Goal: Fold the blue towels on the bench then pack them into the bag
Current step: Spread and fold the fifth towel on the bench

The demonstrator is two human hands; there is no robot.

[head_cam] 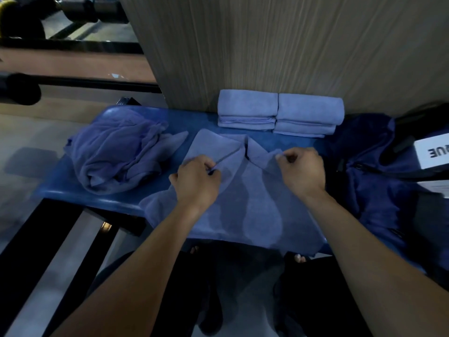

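A blue towel [252, 210] lies spread across the middle of the blue bench [80, 190], its near edge hanging over the front. My left hand [196, 181] pinches a folded-over edge of it. My right hand [302, 170] pinches another edge to the right. A crumpled heap of blue towels [114, 156] sits at the bench's left end. Two stacks of folded blue towels [279, 113] stand side by side at the back. A dark blue bag [371, 181] rests on the bench's right end.
A wood-grain panel [267, 45] rises right behind the bench. A white box with black letters [435, 152] sits on the bag at the right edge. Black gym bars and frames [73, 81] run along the left. My feet show under the bench's front edge.
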